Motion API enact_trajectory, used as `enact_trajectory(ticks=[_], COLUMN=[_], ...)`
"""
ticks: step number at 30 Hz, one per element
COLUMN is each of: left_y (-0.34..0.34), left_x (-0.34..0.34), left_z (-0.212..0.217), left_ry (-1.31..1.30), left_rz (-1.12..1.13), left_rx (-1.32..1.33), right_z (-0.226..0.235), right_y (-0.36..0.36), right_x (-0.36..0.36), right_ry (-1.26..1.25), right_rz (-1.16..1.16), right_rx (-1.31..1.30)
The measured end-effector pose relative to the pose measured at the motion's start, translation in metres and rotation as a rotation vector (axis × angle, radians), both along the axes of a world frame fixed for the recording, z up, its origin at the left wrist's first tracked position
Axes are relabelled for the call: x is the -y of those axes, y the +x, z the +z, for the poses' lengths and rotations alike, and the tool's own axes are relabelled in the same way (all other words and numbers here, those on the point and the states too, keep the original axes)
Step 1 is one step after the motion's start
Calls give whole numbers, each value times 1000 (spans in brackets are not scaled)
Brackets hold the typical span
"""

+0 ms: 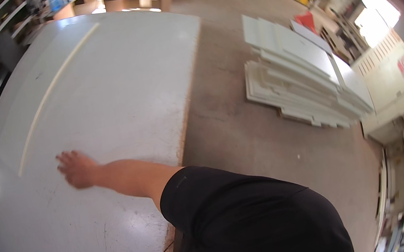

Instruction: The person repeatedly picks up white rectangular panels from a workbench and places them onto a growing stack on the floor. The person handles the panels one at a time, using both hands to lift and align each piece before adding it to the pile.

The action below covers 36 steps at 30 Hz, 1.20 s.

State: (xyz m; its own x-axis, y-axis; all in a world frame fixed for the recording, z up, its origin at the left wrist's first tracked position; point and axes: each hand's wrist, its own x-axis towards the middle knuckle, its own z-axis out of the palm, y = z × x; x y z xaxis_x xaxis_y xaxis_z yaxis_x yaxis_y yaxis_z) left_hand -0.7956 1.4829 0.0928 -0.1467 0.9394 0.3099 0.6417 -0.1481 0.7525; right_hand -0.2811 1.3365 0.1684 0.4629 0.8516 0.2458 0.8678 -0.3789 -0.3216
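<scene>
Left hand (77, 169) flat on white board (115, 87), near strip (54, 86).

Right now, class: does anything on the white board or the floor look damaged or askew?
Yes. The board has dark scratches and a chipped, brown near corner. On the floor, the stack of panels sits unevenly, edges fanned out.

A pale strip (54, 86) lies on the big white worktable (118, 102).

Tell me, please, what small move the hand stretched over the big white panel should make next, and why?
Probably reach a little farther toward the near end of the thin pale strip. The hand lies flat and empty on the white panel, just short of that strip's end, and nothing else lies on the panel near it. Which hand it is cannot be told.
</scene>
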Motion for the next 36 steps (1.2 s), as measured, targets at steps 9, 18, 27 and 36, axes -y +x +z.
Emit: enact_trajectory(ticks=[9, 18, 27, 36], left_y=[50, -11, -111, -150], left_x=[-26, -85, -148, -131], left_z=[6, -7, -14, 1], left_ry=[-33, -74, -38, -314], left_rz=[-193, -254, -220, -54], left_rx=[125, 277, 460, 1656], right_z=[18, 15, -6, -30], right_y=[-67, -114, -157, -173], right_x=[29, 32, 23, 4], right_ry=[-23, 11, 2, 209], right_rz=[59, -223, -246, -166], right_rx=[-25, 41, 141, 201])
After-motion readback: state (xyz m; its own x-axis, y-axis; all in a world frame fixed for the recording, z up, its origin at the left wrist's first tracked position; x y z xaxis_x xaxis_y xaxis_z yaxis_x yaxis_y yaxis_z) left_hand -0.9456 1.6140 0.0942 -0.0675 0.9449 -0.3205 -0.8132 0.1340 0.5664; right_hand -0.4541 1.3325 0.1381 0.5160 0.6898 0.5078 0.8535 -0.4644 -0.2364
